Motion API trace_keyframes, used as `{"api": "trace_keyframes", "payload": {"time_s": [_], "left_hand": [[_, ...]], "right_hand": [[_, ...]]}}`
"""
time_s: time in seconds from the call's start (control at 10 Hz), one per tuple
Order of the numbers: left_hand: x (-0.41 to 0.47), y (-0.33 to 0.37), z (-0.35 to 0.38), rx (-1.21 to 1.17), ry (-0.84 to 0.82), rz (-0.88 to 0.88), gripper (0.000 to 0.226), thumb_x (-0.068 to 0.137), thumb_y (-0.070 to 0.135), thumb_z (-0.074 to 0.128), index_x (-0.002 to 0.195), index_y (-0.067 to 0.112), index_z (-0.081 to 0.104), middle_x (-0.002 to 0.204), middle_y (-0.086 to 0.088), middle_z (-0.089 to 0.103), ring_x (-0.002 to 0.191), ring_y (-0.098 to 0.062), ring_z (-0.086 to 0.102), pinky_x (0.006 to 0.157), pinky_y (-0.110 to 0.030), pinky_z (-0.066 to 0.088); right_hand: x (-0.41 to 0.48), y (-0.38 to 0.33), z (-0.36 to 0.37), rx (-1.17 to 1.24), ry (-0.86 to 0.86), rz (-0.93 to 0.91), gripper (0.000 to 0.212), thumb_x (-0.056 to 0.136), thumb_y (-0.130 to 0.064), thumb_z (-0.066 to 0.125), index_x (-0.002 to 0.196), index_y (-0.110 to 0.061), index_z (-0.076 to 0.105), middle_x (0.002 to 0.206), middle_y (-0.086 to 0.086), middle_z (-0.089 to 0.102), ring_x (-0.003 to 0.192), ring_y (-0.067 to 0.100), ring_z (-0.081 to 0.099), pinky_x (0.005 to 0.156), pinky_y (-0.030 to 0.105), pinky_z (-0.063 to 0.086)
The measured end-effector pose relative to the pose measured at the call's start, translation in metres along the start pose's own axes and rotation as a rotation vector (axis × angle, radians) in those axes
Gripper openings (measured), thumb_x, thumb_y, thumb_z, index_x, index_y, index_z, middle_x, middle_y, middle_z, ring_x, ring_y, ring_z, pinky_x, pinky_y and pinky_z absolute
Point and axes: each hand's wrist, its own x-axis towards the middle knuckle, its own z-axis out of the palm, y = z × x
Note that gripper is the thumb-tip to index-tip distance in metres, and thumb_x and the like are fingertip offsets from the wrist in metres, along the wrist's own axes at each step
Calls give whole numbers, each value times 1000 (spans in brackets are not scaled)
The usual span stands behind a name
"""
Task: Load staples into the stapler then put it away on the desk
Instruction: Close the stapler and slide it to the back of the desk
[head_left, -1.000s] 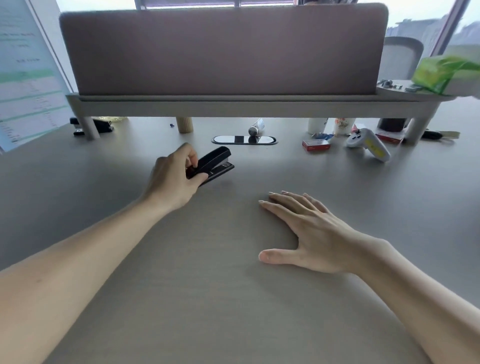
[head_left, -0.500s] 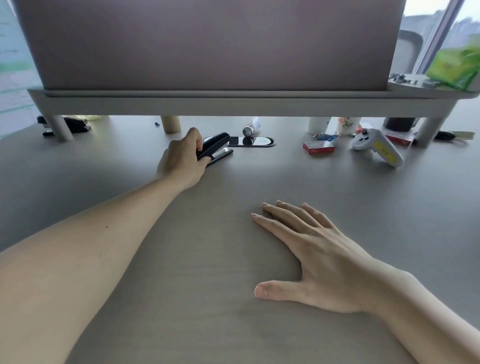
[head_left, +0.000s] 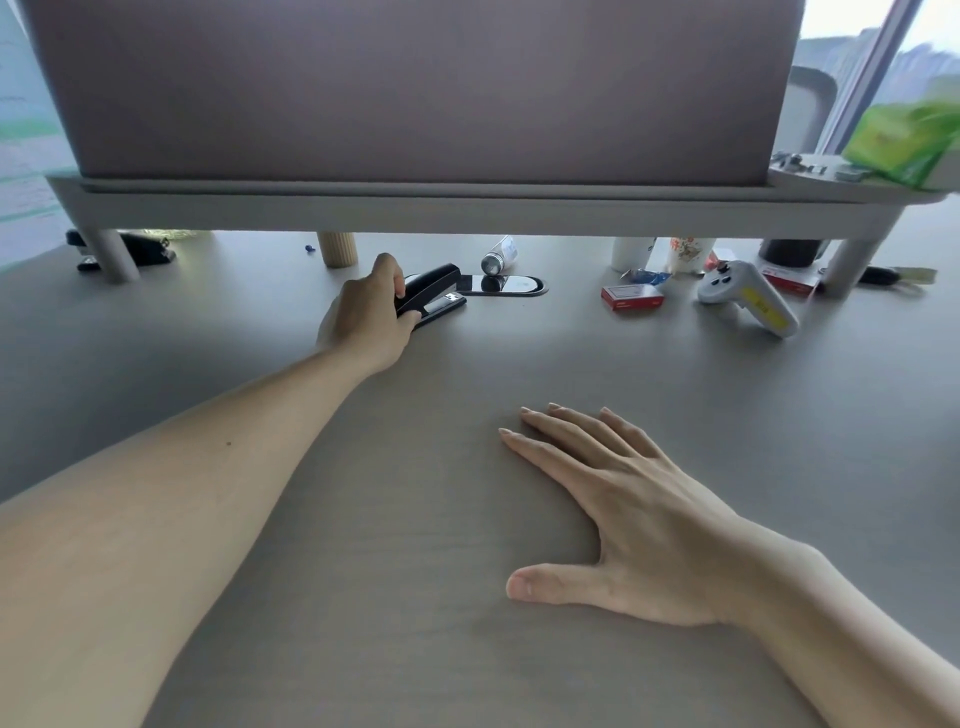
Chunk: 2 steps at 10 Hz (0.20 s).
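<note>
1. Stapler (head_left: 434, 293): black, closed, lying on the grey bench (head_left: 675, 415) far from the camera, just under the front edge of the raised shelf (head_left: 467, 213); nose touching or just overlapping the glossy oval cable port (head_left: 511, 285).
2. Left hand (head_left: 371, 312): stretched out at full arm's length, curled around the rear end of the stapler, fingers over the top, thumb along the near side.
3. Right hand (head_left: 631, 512): flat on the bench, palm down, fingers together and thumb splayed out, gripping nothing, well apart from the stapler.
4. Right of the stapler: small red box (head_left: 632, 298), then a white and yellow controller (head_left: 748, 301).
5. Behind the cable port: a small bottle (head_left: 498, 257) on its side.
6. Under the shelf: wooden peg leg (head_left: 337, 249), near the left hand.
7. At far left: a dark object (head_left: 140, 249) beside a shelf leg; too unclear to name.
</note>
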Motion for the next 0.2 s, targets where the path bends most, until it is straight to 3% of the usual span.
{"api": "trace_keyframes", "payload": {"time_s": [0.1, 0.2], "left_hand": [[-4, -1, -5, -34, 12, 26, 39, 96, 32, 69, 119, 10, 48, 112, -9, 63, 97, -35, 59, 77, -40, 45], [-20, 5, -22, -124, 43, 115, 43, 97, 37, 67, 127, 11, 50, 133, -10, 62, 120, -34, 59, 91, -40, 45]], "right_hand": [[0, 0, -1, 0, -2, 2, 123, 61, -106, 17, 167, -46, -3, 177, -24, -10, 161, -2, -18, 134, 38, -8], [-2, -2, -3, 12, -13, -4, 124, 60, -106, 15, 167, -47, -3, 177, -24, -8, 161, -2, -17, 134, 38, -6]]}}
